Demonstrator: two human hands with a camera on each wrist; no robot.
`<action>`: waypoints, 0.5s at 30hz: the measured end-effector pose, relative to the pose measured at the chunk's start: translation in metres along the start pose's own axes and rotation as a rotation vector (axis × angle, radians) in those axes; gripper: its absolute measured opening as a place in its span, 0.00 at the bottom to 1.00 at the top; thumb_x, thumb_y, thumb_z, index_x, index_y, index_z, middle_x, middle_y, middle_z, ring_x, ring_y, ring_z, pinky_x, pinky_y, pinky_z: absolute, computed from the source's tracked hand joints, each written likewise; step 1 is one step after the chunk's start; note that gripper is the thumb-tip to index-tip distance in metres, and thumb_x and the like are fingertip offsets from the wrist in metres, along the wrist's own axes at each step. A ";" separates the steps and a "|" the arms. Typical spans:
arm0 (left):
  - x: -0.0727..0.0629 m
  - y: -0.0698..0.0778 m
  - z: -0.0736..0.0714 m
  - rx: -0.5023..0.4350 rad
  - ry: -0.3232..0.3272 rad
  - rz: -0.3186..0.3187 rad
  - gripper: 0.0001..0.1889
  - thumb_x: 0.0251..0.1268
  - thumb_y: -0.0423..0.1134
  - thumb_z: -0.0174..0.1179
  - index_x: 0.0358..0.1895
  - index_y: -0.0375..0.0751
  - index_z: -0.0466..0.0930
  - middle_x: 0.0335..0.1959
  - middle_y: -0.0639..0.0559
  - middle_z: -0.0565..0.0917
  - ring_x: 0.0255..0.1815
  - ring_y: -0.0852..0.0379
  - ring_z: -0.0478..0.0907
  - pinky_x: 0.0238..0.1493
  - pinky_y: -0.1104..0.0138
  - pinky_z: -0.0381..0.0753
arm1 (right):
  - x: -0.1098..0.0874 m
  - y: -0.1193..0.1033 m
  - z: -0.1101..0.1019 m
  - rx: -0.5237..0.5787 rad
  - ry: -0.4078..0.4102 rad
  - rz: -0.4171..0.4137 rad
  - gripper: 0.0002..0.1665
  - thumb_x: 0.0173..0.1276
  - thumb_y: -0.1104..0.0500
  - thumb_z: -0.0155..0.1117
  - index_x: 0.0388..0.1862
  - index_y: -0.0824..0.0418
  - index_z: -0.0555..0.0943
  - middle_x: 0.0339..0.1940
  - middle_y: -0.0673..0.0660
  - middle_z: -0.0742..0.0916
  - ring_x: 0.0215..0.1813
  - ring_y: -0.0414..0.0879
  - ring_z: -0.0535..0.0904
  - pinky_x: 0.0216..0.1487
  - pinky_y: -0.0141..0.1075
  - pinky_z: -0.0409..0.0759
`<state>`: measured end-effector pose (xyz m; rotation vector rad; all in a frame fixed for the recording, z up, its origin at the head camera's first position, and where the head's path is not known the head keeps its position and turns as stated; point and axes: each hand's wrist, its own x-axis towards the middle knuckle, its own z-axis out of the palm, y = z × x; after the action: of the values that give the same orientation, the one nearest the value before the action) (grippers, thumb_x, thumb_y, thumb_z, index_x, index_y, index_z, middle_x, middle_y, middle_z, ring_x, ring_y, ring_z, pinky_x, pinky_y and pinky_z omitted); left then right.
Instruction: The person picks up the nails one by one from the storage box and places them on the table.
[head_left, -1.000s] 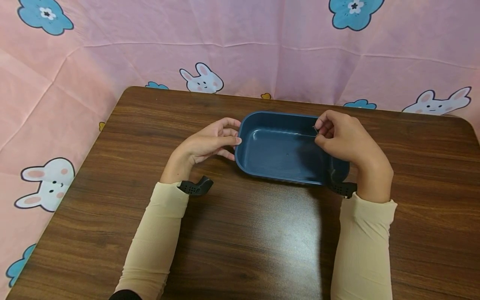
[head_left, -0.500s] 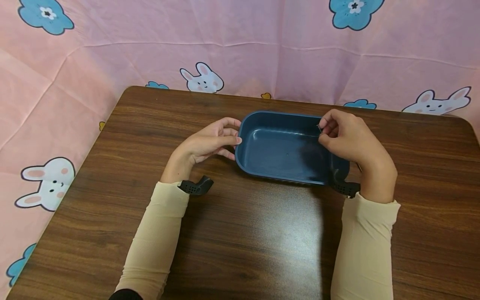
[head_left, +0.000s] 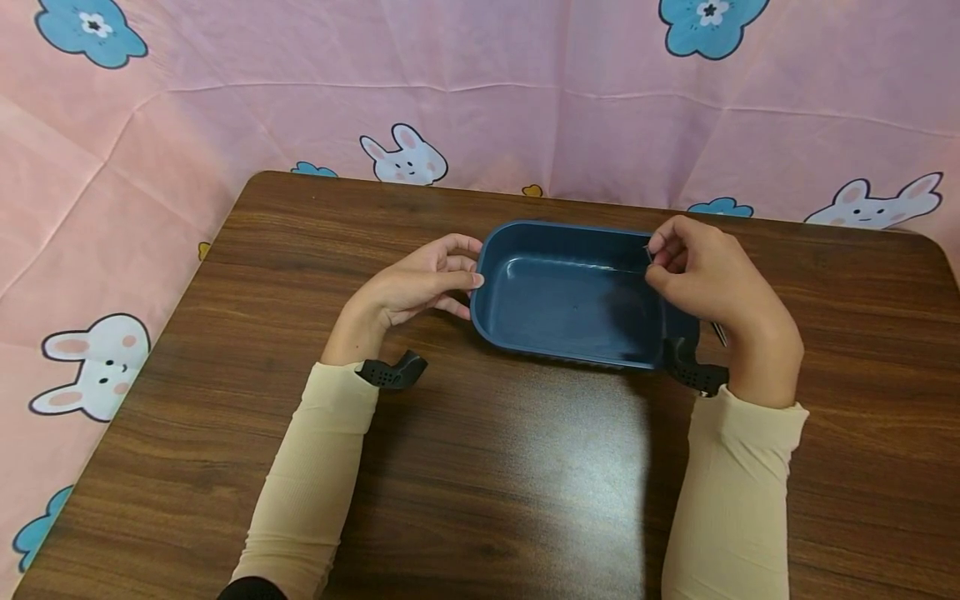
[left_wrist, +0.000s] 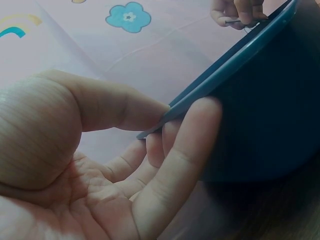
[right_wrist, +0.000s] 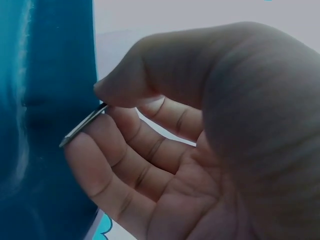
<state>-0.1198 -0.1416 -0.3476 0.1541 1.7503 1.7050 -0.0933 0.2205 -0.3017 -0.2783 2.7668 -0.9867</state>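
A dark blue plastic bin [head_left: 573, 308] with rounded corners stands on the wooden table. At its left end my left hand [head_left: 420, 283] pinches the rim, thumb on the inside and fingers outside; the left wrist view shows the same hand [left_wrist: 120, 150] close up. Over the bin's right end, my right hand [head_left: 697, 271] holds a thin pointed metal piece [right_wrist: 82, 125], like a nail, between thumb and fingertips. Beside the right wrist, thin metal sticks [head_left: 719, 333] lie on the table, partly hidden by the hand. The inside of the bin shows bare blue plastic.
The brown wood-grain table [head_left: 480, 467] ends at the back against a pink cloth [head_left: 480, 67] printed with rabbits and flowers. Black wrist mounts [head_left: 392, 372] jut inward from both cuffs.
My right hand has drifted to the right with the thin metal piece, uncovering the sticks beside the wrist. The left hand and the bin stay in place.
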 end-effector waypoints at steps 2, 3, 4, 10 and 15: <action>0.000 0.000 0.000 0.001 0.000 0.000 0.30 0.74 0.30 0.59 0.74 0.37 0.59 0.46 0.46 0.82 0.42 0.53 0.85 0.39 0.63 0.92 | -0.001 0.001 -0.001 0.006 0.001 0.004 0.12 0.74 0.61 0.60 0.53 0.63 0.77 0.45 0.62 0.83 0.46 0.51 0.77 0.38 0.30 0.74; 0.000 0.000 0.000 0.000 0.001 0.000 0.30 0.74 0.30 0.59 0.74 0.38 0.59 0.46 0.46 0.82 0.42 0.53 0.85 0.39 0.63 0.92 | -0.001 0.001 -0.001 0.010 0.003 0.005 0.13 0.74 0.61 0.60 0.54 0.63 0.77 0.46 0.61 0.83 0.46 0.51 0.77 0.38 0.29 0.75; 0.000 0.001 0.000 0.000 0.003 0.000 0.30 0.74 0.30 0.59 0.74 0.38 0.59 0.46 0.46 0.82 0.41 0.54 0.85 0.39 0.63 0.92 | -0.002 0.001 -0.002 0.012 0.005 0.006 0.13 0.75 0.60 0.60 0.54 0.63 0.76 0.46 0.61 0.83 0.46 0.51 0.77 0.38 0.29 0.75; 0.000 0.000 -0.001 0.004 0.001 -0.001 0.30 0.74 0.30 0.59 0.75 0.38 0.59 0.46 0.46 0.82 0.42 0.54 0.86 0.39 0.63 0.92 | -0.005 0.002 -0.004 0.021 0.034 0.016 0.13 0.75 0.60 0.60 0.55 0.63 0.77 0.45 0.60 0.82 0.46 0.50 0.77 0.38 0.26 0.74; 0.001 -0.001 -0.002 0.005 -0.001 0.001 0.30 0.74 0.30 0.59 0.74 0.38 0.59 0.46 0.46 0.82 0.42 0.53 0.85 0.40 0.62 0.93 | -0.006 0.005 -0.005 0.021 0.056 0.018 0.13 0.74 0.60 0.62 0.54 0.62 0.77 0.45 0.59 0.82 0.44 0.48 0.77 0.38 0.25 0.74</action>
<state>-0.1211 -0.1425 -0.3487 0.1586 1.7539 1.7014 -0.0895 0.2293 -0.3003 -0.2260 2.8022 -1.0335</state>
